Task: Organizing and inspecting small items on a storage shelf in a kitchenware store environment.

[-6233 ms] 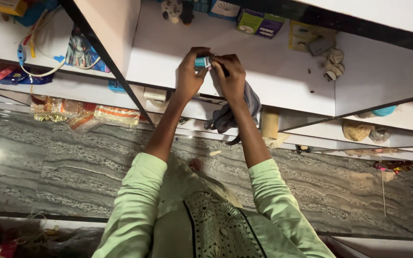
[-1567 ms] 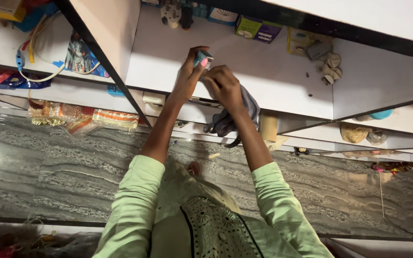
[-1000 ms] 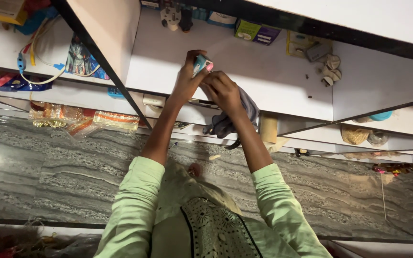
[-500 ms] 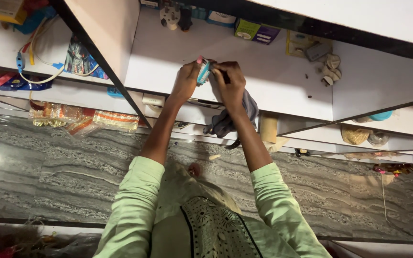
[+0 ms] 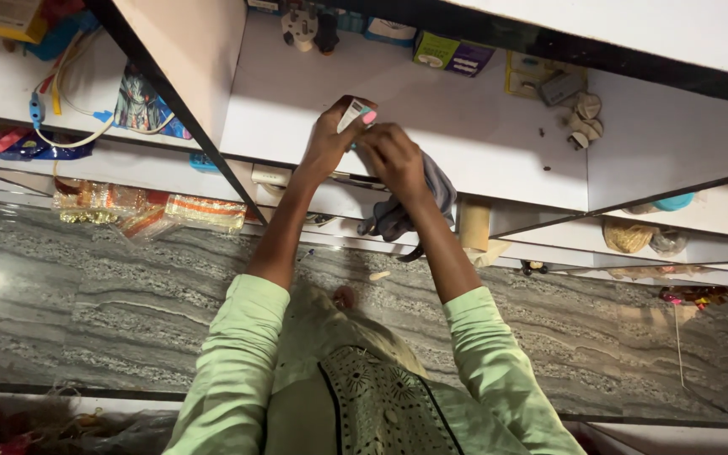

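The left hand [image 5: 323, 145] pinches a small white tube with a pink cap [image 5: 354, 115] above the white shelf [image 5: 482, 143]; the right hand [image 5: 391, 157], clutching a grey cloth [image 5: 431, 195], should wipe it with short, firm strokes

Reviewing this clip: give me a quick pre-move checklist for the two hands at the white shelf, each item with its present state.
1. Left hand has a firm hold on the small white tube with a pink end: ok, fingers wrap it.
2. Right hand keeps the grey cloth: ok, the cloth hangs bunched from that hand.
3. Cloth actually touching the tube: cannot tell, the fingers hide the contact.
4. Tube held over the white shelf, not past its edge: ok.
5. Shelf near the hands free of other items: ok; the small boxes and the plug sit further back.
6. Tube cap closed: cannot tell, too small.
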